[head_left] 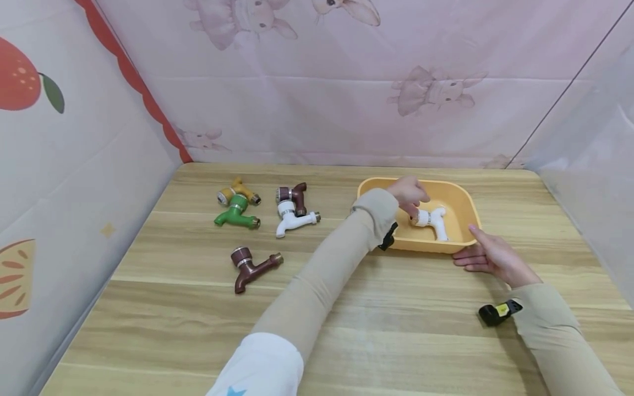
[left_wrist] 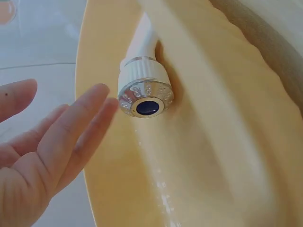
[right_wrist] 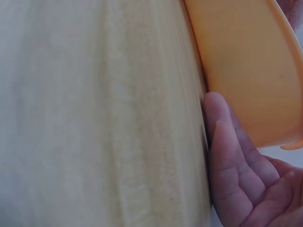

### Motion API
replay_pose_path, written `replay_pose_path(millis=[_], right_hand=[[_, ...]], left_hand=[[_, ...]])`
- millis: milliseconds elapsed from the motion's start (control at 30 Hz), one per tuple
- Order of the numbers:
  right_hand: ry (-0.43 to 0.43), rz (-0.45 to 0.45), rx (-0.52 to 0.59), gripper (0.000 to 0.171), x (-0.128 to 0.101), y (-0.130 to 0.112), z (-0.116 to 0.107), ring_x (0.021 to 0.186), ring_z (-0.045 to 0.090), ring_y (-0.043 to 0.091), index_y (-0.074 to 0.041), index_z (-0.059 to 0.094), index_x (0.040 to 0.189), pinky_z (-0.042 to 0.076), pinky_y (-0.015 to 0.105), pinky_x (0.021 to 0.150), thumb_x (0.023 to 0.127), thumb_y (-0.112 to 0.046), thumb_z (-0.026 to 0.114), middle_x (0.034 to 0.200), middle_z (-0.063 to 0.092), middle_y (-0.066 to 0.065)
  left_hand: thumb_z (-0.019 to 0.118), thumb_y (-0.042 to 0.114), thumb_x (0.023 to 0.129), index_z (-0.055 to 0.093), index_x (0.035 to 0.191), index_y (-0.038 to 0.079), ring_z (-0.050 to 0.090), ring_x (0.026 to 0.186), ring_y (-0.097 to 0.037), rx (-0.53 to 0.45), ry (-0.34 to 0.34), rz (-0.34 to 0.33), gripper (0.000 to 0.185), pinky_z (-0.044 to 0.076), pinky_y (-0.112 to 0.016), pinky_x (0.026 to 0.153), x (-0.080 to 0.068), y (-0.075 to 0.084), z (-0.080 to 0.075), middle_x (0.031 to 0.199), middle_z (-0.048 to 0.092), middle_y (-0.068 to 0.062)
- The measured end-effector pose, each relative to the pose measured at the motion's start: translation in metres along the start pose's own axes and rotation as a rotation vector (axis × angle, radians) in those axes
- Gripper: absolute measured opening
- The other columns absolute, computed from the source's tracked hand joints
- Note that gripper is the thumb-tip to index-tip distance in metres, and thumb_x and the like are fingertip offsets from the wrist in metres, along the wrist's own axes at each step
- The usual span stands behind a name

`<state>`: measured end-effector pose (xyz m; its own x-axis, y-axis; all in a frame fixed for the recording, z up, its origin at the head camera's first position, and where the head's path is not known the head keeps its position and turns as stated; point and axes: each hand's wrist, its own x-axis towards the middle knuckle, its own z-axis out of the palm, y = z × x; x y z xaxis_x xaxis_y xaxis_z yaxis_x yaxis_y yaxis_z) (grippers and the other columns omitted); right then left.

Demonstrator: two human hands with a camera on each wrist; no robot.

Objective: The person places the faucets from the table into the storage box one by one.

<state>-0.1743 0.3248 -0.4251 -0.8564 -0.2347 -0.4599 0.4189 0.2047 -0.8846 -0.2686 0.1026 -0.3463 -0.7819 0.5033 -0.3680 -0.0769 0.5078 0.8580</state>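
With the white tap (head_left: 432,219) lying in the yellow basin (head_left: 463,204) right of frame centre, we judge placement done: our left hand (head_left: 410,195) hovers over it with loosened fingers gripping nothing, our right hand (head_left: 487,256) rests flat-fingered against the basin's near corner, and next comes a reach to the taps (head_left: 253,267) at centre left.

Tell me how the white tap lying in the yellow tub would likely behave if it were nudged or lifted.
The white tap looks like rigid moulded plastic, so probably stiff and light for its size. Its round ribbed cap suggests it could rock or roll a little, though the bent spout should stop it. The yellow tub looks smooth inside, so it may slide easily.
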Motion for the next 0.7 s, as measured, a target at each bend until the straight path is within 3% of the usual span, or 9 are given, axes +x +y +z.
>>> replay_pose_path(millis=[267, 400, 700], right_hand=[[-0.018, -0.023, -0.009, 0.082, 0.0008, 0.0025, 0.0001, 0.083, 0.066, 0.020, 0.019, 0.009, 0.133, 0.053, 0.034, 0.071, 0.095, -0.052, 0.023, 0.089, 0.069, 0.010], [-0.020, -0.018, -0.010, 0.082, 0.0002, 0.0003, 0.0001, 0.083, 0.066, 0.020, 0.019, 0.008, 0.133, 0.052, 0.034, 0.072, 0.095, -0.052, 0.023, 0.089, 0.069, 0.010], [-0.017, -0.004, -0.017, 0.084, -0.0026, -0.0036, -0.0012, 0.083, 0.066, 0.018, 0.019, 0.010, 0.133, 0.052, 0.032, 0.071, 0.094, -0.054, 0.023, 0.088, 0.069, 0.008]], left_hand=[[0.053, 0.007, 0.091, 0.054, 0.116, -0.004, 0.060, 0.077, -0.025, -0.080, -0.010, -0.007, 0.027, 0.053, -0.030, 0.066, 0.0034, -0.0034, 0.0049, 0.111, 0.056, -0.021], [0.054, 0.007, 0.090, 0.057, 0.109, -0.003, 0.053, 0.061, -0.020, -0.064, -0.018, 0.004, 0.021, 0.053, -0.030, 0.063, 0.0021, -0.0028, 0.0069, 0.106, 0.058, -0.022], [0.054, 0.007, 0.091, 0.060, 0.104, -0.005, 0.044, 0.045, -0.014, 0.004, -0.035, 0.051, 0.019, 0.044, -0.024, 0.046, -0.0057, 0.0023, 0.0075, 0.077, 0.055, -0.013]])
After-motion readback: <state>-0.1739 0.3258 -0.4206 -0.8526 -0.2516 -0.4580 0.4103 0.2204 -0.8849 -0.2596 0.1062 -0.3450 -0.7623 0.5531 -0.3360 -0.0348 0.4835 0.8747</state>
